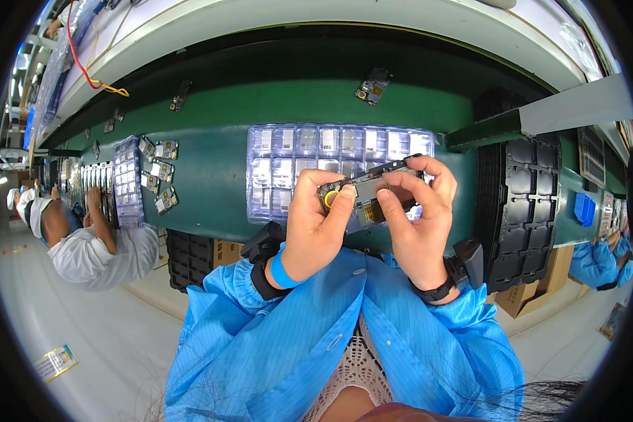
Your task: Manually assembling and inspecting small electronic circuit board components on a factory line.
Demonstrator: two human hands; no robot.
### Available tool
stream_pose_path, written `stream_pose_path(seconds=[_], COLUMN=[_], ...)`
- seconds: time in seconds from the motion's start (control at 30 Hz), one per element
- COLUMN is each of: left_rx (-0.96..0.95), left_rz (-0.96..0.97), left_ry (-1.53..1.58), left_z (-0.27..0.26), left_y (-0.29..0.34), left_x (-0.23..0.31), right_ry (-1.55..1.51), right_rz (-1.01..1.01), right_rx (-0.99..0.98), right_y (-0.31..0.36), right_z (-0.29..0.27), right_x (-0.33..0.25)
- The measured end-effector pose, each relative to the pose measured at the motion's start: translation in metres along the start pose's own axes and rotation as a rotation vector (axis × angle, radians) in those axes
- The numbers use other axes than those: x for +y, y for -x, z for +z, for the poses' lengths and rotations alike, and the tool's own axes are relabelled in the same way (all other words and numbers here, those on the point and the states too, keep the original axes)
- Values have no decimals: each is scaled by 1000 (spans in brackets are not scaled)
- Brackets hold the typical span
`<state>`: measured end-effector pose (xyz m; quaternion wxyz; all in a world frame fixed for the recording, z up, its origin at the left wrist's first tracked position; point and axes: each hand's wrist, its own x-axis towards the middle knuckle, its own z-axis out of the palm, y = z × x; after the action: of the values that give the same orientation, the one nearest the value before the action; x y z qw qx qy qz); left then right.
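Both hands grip a small circuit board assembly [366, 191] with a dark frame, a silver plate and a yellow ring at its left end. My left hand [314, 228] pinches the left end, thumb beside the yellow ring. My right hand [425, 224] holds the other end, its thumb pressing near the silver plate and its fingers curled over the dark edge. Beneath the hands lies a clear plastic tray [252, 163] whose compartments hold flat silver-white pieces. The hands hide part of its front right area.
Stacked black trays [529, 193] stand at right, under a metal bar [577, 105]. Loose circuit boards [163, 171] lie left beside another clear tray [128, 184]. One board [373, 86] rests farther back on the green surface [281, 105]. Co-workers sit left [98, 250] and right [598, 264].
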<state>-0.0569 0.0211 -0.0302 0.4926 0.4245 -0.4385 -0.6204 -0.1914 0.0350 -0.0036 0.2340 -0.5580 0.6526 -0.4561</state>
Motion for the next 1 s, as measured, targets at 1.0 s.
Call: stream_pose_path(seconds=[1.0], left_rx=[443], left_rz=[-81], left_ry=[24], left_z=[-53], left_y=[17], left_x=[-10], right_ry=[637], right_rz=[18], right_rx=[-468], right_y=[-235], right_z=[100], right_x=[283])
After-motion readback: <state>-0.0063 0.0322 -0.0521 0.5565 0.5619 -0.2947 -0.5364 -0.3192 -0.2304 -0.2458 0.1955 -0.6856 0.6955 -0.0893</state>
